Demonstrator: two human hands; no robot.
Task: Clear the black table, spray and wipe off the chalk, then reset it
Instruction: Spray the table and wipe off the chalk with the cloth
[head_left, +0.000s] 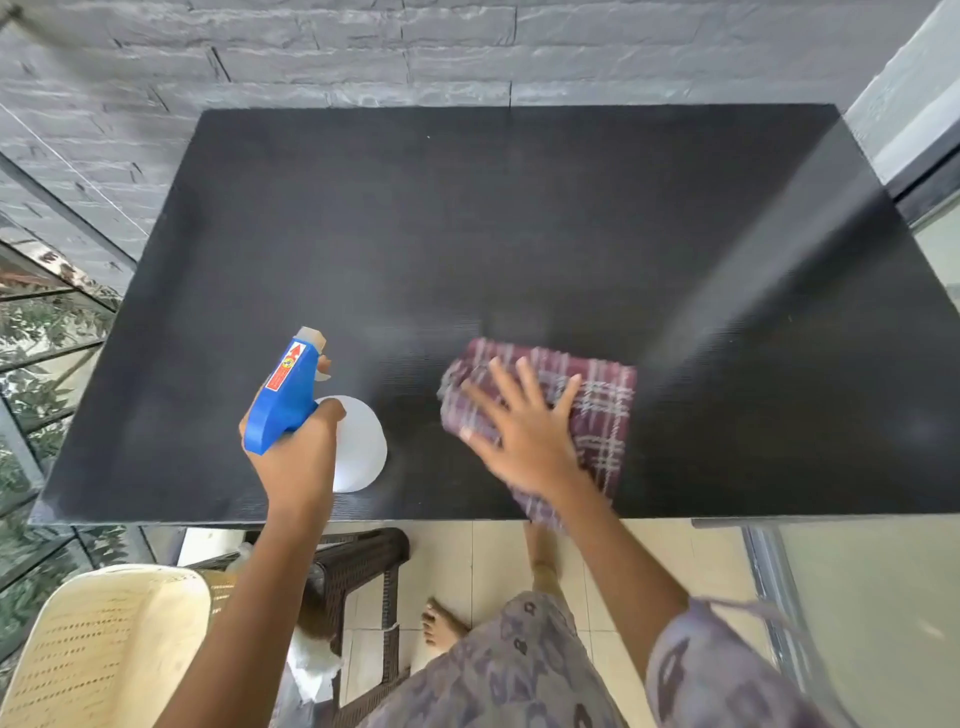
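Note:
The black table (519, 218) fills the middle of the view, its top bare except for a faint pale smear near the centre front. My left hand (298, 447) grips a spray bottle (358, 447) with a blue trigger head and a white body, held just above the table's front left. My right hand (519, 431) lies flat, fingers spread, pressing a folded maroon plaid cloth (597, 400) onto the table near its front edge. The cloth's near corner hangs over the edge.
A grey stone wall (363, 47) runs behind the table. A cream plastic chair (104, 644) stands at lower left, beside a dark wicker stool (363, 566) on the tiled floor. A glass railing (41, 332) is at left, a metal frame (779, 597) at right.

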